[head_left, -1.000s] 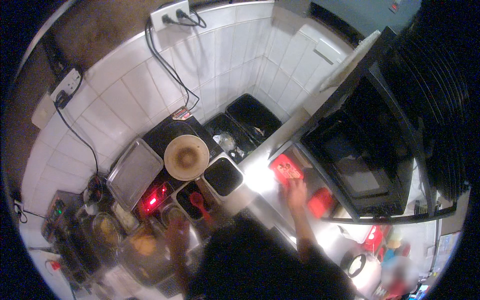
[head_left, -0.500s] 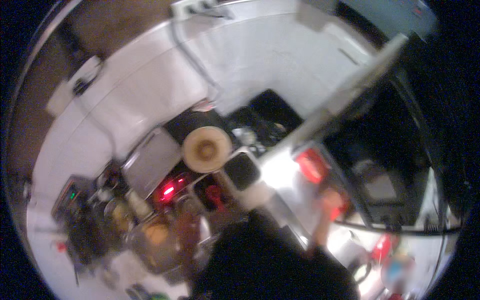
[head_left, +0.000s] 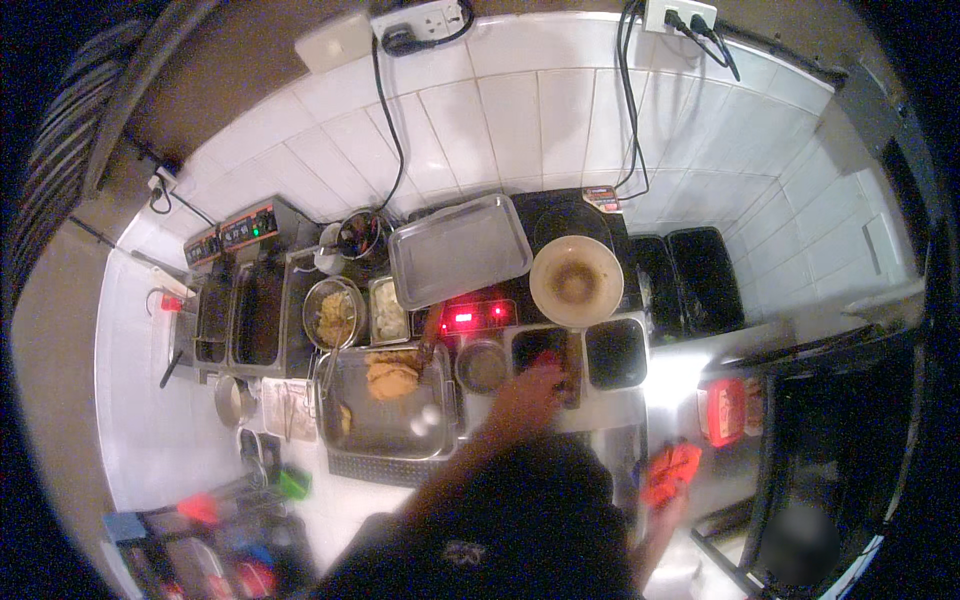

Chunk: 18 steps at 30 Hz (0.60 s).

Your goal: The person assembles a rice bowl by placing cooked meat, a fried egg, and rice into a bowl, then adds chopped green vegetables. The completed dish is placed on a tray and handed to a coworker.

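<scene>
The right hand (head_left: 668, 478), at about five o'clock, is closed around a red-orange cloth or mitt (head_left: 672, 465), held low beside the body. The left hand (head_left: 525, 395) reaches forward over the worktop (head_left: 610, 408) into a dark square tub (head_left: 543, 352); its fingers blur, so whether it grips anything cannot be told. Best keep that wrist high, clear of the red-lit cooker (head_left: 478, 318) at twelve o'clock. Beyond, at one o'clock, sits a tan bowl (head_left: 577, 281); at eleven, a steel tray (head_left: 459, 249).

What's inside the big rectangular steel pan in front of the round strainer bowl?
The rectangular steel pan holds golden fried pieces at its far end and one smaller piece on its left. The rest looks bare metal.
</scene>
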Each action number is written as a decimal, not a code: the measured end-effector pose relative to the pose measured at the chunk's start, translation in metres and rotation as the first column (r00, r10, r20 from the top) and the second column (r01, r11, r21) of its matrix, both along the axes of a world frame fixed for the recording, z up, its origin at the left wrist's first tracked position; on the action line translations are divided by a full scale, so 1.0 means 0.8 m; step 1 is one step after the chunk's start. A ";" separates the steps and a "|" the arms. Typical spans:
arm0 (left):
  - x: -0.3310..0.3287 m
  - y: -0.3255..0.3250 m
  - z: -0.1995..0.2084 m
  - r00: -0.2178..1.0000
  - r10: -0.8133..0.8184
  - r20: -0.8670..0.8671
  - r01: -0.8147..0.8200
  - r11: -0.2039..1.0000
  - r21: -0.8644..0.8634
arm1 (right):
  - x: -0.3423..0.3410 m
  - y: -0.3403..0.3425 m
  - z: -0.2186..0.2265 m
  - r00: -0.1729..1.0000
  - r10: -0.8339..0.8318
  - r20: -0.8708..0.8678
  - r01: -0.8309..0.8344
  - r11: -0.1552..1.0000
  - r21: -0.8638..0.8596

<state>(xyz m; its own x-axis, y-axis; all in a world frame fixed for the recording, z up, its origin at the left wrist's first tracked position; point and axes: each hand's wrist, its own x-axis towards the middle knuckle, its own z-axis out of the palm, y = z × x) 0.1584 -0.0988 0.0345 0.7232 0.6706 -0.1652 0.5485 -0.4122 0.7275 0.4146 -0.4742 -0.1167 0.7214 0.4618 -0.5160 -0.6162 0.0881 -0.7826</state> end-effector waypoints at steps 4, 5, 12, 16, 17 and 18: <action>0.061 -0.039 -0.017 0.907 -0.378 0.187 0.154 0.708 0.689 | -0.071 0.145 0.150 0.965 0.207 -0.159 -0.171 0.962 0.211; 0.080 -0.049 -0.010 0.882 -0.433 0.185 0.153 0.634 0.758 | -0.084 0.163 0.152 0.963 0.244 -0.117 -0.219 0.957 0.193; 0.116 -0.053 0.085 0.873 -0.212 0.439 0.138 0.971 0.195 | -0.065 0.240 0.072 0.973 0.170 -0.154 -0.188 0.976 -0.109; 0.160 -0.073 0.036 0.945 -0.324 0.038 0.325 0.944 -0.062 | -0.094 0.265 0.060 0.519 0.779 0.351 -0.010 0.416 -0.909; 0.163 -0.087 -0.003 0.963 -0.267 0.019 0.268 0.958 -0.107 | -0.118 0.282 0.079 0.495 0.793 0.355 0.233 0.272 -0.934; 0.147 -0.112 -0.048 0.988 -0.038 0.150 0.058 0.990 -0.129 | -0.177 0.366 0.223 0.701 0.483 0.526 0.486 0.217 -0.847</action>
<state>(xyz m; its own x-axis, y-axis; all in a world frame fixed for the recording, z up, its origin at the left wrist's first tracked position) 0.2759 -0.1885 -0.0043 0.7770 0.6138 -0.1401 0.4135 -0.3296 0.8488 0.2729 -0.1814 0.0615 0.9995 0.0104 0.0306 0.0200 -0.9424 -0.3339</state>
